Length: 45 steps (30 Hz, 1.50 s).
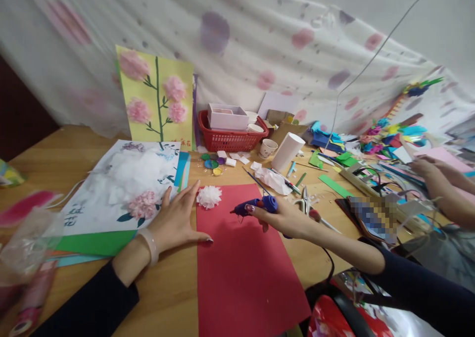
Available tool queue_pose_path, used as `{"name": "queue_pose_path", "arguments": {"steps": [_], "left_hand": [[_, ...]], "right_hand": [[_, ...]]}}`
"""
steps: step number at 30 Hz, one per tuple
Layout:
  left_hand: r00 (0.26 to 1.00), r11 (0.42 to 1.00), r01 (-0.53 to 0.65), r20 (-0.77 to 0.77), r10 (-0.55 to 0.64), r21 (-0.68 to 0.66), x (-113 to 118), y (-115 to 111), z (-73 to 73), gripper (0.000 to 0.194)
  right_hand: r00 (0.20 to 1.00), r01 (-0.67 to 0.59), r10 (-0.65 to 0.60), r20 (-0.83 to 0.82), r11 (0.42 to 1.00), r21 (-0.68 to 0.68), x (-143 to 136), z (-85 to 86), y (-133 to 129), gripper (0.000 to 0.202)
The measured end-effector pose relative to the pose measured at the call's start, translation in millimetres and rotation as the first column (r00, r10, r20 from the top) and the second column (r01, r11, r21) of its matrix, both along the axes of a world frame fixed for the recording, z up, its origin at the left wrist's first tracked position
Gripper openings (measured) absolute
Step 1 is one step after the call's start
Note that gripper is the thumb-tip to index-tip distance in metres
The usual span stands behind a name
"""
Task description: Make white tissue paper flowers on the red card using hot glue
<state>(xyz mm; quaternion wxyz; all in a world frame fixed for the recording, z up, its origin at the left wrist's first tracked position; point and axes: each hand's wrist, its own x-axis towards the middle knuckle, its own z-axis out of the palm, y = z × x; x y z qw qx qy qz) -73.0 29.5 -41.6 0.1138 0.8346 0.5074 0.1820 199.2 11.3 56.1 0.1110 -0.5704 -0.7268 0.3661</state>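
Head view: the left hand [178, 219] is found with fingers spread wide and holding nothing. Its thumb reaches over the left edge of the red sheet [241, 277], and its fingertips are near the white flower [209, 197]. A pale bangle [149, 246] sits on the wrist. The right hand [287, 219] has its fingers closed around the glue gun [242, 208], nozzle pointing left, above the upper part of the red sheet. Whether the trigger is pressed cannot be told.

The red sheet lies flat on the table [166, 302], with the white flower at its upper left corner. Left of the red sheet, a picture [79, 211] bears cotton [126, 171] and a pink flower [143, 205], with a green sheet [96, 243] showing beneath. Beyond the red sheet are small paint pots [211, 164], the red basket [230, 141], a cup [267, 148] and a white roll [287, 152] standing tilted in the view. A yellow picture [144, 88] with pink flowers stands upright beyond it, to the left.

Right of the red sheet: scissors [305, 202], a green strip [334, 185] and a phone [374, 219], its screen blurred. Well apart, at far right, are another person's hands [438, 173], their grip unclear.
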Motion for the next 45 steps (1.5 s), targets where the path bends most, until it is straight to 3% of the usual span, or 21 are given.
{"name": "queue_pose_path", "arguments": {"steps": [8,14,18,23,25,29,30,32,34,35,37,39,42,45], "left_hand": [[1.000,1.000,0.006,-0.001,-0.006,-0.020,1,0,0.7,0.125],[1.000,1.000,0.010,0.006,-0.010,-0.012,1,-1,0.2,0.122],[1.000,1.000,0.008,0.006,-0.007,-0.017,0,-1,-0.4,0.124],[1.000,1.000,0.010,0.007,-0.010,-0.015,0,-1,0.7,0.120],[1.000,1.000,0.006,-0.007,-0.006,-0.015,0,-3,-0.9,0.121],[0.999,0.999,-0.032,-0.035,0.032,0.008,-3,-4,-0.3,0.122],[0.999,0.999,-0.036,-0.029,0.036,0.016,-3,-1,4.8,0.115],[0.999,0.998,-0.032,0.003,0.032,0.050,0,11,25.0,0.083],[0.999,0.994,-0.010,0.044,0.005,0.111,9,33,57.7,0.044],[0.998,0.988,0.017,0.055,-0.026,0.150,16,48,76.6,0.034],[0.998,0.981,0.043,0.030,-0.049,0.189,33,80,113.3,0.028],[0.999,0.979,0.010,-0.055,0.001,0.202,50,113,141.3,0.029],[0.991,0.984,-0.011,-0.132,0.035,0.180,67,153,160.5,0.033],[0.982,0.993,-0.023,-0.186,0.045,0.115,77,177,160.6,0.032]], "right_hand": [[0.999,0.031,-0.030,0.027,1.000,-0.005,-1,-10.3,5,0.055],[0.998,-0.063,0.063,-0.011,0.997,0.037,-3,-4.6,3,0.050],[1.000,-0.030,0.029,0.008,0.999,0.027,-4,-0.1,3,0.052],[0.985,0.045,-0.038,-0.166,0.998,0.041,8,-10.6,-3,0.054],[0.939,0.105,-0.102,-0.330,0.994,-0.009,18,-22.9,-7,0.056],[0.717,0.242,-0.314,-0.622,0.949,-0.200,42,-52.3,-11,0.056],[0.682,0.240,-0.340,-0.647,0.940,-0.242,48,-57.7,-11,0.056],[0.641,0.213,-0.360,-0.678,0.932,-0.293,55,-64.0,-8,0.057],[0.617,0.151,-0.343,-0.708,0.935,-0.321,58,-65.4,-2,0.057],[0.601,0.116,-0.328,-0.729,0.938,-0.327,57,-65.4,2,0.057],[0.555,0.041,-0.302,-0.775,0.940,-0.338,52,-66.6,12,0.055],[0.486,-0.042,-0.301,-0.821,0.930,-0.366,45,-71.5,22,0.055],[0.332,-0.157,-0.368,-0.868,0.886,-0.436,40,-84.5,32,0.057],[0.225,-0.187,-0.440,-0.869,0.856,-0.482,41,-94.5,36,0.056]]}}
